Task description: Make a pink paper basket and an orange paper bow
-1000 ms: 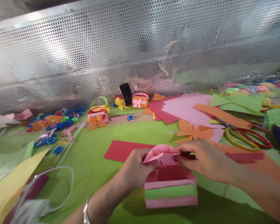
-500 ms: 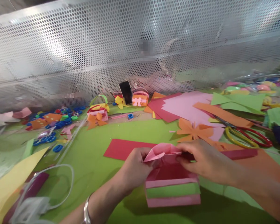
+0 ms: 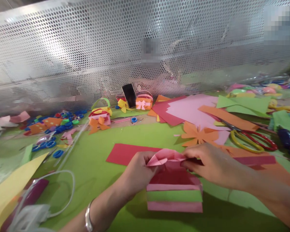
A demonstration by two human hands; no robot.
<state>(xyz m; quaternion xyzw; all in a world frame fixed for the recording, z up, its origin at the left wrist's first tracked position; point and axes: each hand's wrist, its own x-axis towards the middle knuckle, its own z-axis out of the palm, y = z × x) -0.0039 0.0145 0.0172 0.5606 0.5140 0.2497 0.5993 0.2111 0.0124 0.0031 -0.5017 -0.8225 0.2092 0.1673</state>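
Observation:
My left hand [image 3: 137,172] and my right hand [image 3: 207,162] both pinch a folded pink paper piece [image 3: 165,157] from opposite sides. They hold it over the back rim of a small paper box [image 3: 174,196] with pink, green and pink stripes on its front and a red inside. The box sits on the green table cover just in front of me. A red paper strip [image 3: 125,153] lies flat behind my left hand.
Scissors [image 3: 250,140] with red and yellow handles and an orange paper flower [image 3: 199,134] lie to the right among pink, red, orange and green sheets. Finished little paper baskets [image 3: 100,117] and a phone [image 3: 129,94] stand by the perforated metal wall. Blue rings [image 3: 50,145] scatter at left.
The box and both hands shifted slightly left and toward me. The pinch on the pink piece is unchanged.

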